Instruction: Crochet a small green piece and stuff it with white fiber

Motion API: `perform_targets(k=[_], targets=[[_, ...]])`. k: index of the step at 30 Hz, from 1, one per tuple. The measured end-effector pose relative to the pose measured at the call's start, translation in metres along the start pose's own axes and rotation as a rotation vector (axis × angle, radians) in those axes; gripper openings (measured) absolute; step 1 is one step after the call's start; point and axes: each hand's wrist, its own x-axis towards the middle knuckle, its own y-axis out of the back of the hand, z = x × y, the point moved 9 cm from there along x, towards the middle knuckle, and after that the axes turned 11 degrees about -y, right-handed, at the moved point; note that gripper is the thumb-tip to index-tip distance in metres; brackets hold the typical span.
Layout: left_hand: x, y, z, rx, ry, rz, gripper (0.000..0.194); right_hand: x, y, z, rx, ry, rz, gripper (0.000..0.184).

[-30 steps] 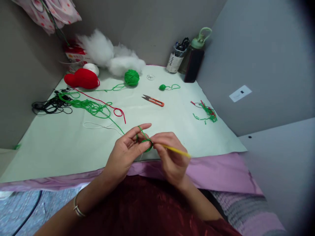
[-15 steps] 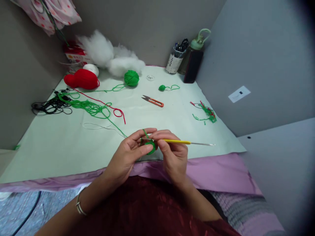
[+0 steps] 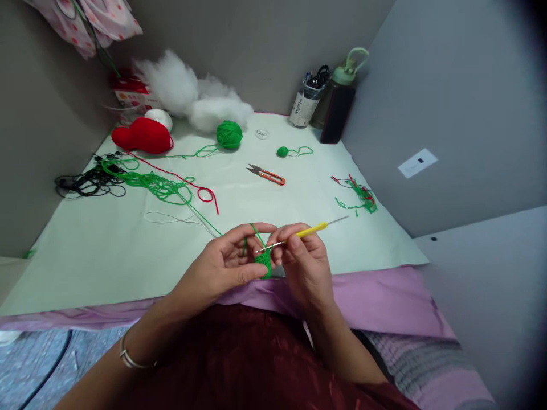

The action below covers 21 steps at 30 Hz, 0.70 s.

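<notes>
Between the thumb and fingers of my left hand (image 3: pixel 228 265) is a small green crochet piece (image 3: pixel 264 262), above the table's front edge. Green yarn (image 3: pixel 208 223) runs from a loose tangle on the table to this hand and loops over its raised index finger. My right hand (image 3: pixel 307 262) is closed in a pinch around a crochet hook (image 3: pixel 311 230) with a yellow handle and metal ends. Its left tip lies at the upper edge of the green piece, beside the yarn; whether the yarn sits in the hook is too small to tell.
Orange-handled thread snips (image 3: pixel 267 174) lie mid-table. Behind are a green yarn ball (image 3: pixel 229 135), red yarn (image 3: pixel 145 136) and white stuffing (image 3: pixel 217 111). A pen cup (image 3: pixel 303 108), phone (image 3: pixel 337 115) and bottle (image 3: pixel 344 74) stand at the back right. Yarn scraps (image 3: pixel 363 196) lie at right.
The hook has tilted, its right end now higher and its left tip lower. The green piece has turned to show more of its side. My right hand has shifted slightly right.
</notes>
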Motion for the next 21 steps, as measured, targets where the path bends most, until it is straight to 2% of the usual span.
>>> perform_targets(k=[6,11,21], targets=[[-0.002,0.005,0.008,0.136,-0.026,0.056,0.049,-0.001,0.002,-0.006,-0.077,0.008,0.009,0.022],[-0.003,0.003,0.014,0.175,-0.053,0.071,0.044,-0.005,0.001,-0.011,-0.102,0.069,-0.022,0.018],[-0.004,0.005,0.015,0.276,-0.061,0.068,0.042,-0.017,-0.003,-0.028,-0.410,0.212,-0.061,0.017]])
